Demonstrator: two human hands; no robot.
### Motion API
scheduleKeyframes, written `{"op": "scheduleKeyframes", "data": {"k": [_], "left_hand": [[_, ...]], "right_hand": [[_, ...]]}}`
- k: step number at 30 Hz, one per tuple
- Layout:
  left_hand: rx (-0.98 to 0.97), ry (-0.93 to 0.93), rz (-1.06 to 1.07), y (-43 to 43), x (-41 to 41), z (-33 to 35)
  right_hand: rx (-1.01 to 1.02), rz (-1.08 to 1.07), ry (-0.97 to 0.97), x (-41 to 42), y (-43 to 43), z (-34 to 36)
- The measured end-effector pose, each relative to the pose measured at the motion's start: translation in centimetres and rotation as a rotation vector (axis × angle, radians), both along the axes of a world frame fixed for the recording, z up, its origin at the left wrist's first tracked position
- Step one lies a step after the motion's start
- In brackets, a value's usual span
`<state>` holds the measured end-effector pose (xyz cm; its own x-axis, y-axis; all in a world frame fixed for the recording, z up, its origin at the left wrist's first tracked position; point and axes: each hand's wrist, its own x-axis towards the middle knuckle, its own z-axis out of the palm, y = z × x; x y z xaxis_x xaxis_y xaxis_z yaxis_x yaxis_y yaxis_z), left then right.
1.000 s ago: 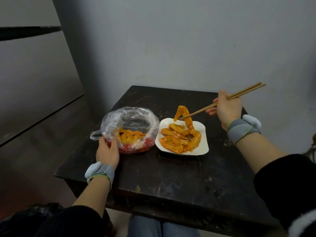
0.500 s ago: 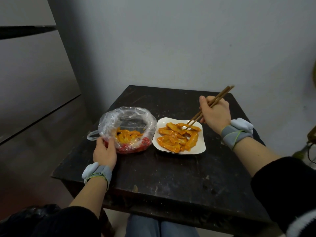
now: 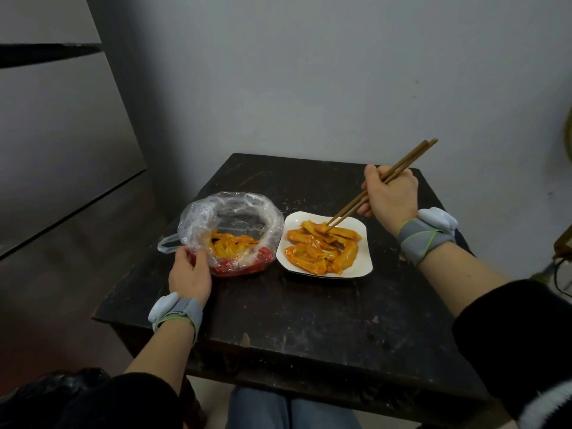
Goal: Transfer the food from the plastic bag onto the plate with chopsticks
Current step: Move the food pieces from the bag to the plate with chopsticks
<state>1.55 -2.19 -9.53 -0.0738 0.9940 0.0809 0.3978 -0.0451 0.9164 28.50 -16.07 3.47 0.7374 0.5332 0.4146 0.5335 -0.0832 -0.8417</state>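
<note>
The chopsticks (image 3: 346,211) are gripped in the curled right hand (image 3: 390,198); their tips, down-left of it, touch food (image 3: 318,252) on the plate (image 3: 365,261). The bag (image 3: 198,218) rim is gripped by the left hand (image 3: 189,274); beyond its fingers, more food (image 3: 232,243) lies inside.

front counter (image 3: 309,317) lay bare, open to approach | plastic bag (image 3: 235,209) and plate (image 3: 362,257) sat just beside each other mid-counter | bare strip behind them | wall (image 3: 309,72) closed the far edge
</note>
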Motion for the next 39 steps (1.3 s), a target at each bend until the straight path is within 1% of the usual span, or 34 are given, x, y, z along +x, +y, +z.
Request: {"op": "scheduleKeyframes", "data": {"k": [3, 8, 14, 17, 22, 28, 34, 37, 39], "left_hand": [[-0.004, -0.001, -0.003, 0.0, 0.0, 0.0], [0.004, -0.016, -0.004, -0.1, 0.0, 0.0], [0.003, -0.03, 0.002, 0.0, 0.0, 0.0], [0.003, -0.035, -0.001, 0.0, -0.1, 0.1], [-0.013, -0.002, -0.018, -0.2, 0.0, 0.3], [0.003, -0.028, -0.034, 0.2, -0.3, -0.1], [0.032, -0.027, -0.023, 0.5, -0.2, -0.5], [0.047, -0.025, -0.022, 0.7, -0.2, -0.7], [0.044, -0.018, -0.025, 0.7, -0.2, -0.8]], "right_hand": [[-0.058, 0.035, 0.007, -0.2, 0.0, 0.1], [-0.052, 0.015, 0.018, -0.3, 0.2, 0.2], [0.03, 0.017, 0.07, -0.9, 0.9, 0.8], [0.079, 0.057, 0.098, -1.8, 1.7, 1.1], [0.139, 0.146, 0.197, -4.6, 3.6, 0.7], [0.094, 0.28, 0.278, -8.1, 6.4, -1.3], [0.021, 0.326, 0.33, -10.2, 8.1, -3.2], [0.002, 0.328, 0.321, -10.6, 8.3, -3.8], [-0.029, 0.324, 0.258, -10.9, 8.3, -4.1]]}}
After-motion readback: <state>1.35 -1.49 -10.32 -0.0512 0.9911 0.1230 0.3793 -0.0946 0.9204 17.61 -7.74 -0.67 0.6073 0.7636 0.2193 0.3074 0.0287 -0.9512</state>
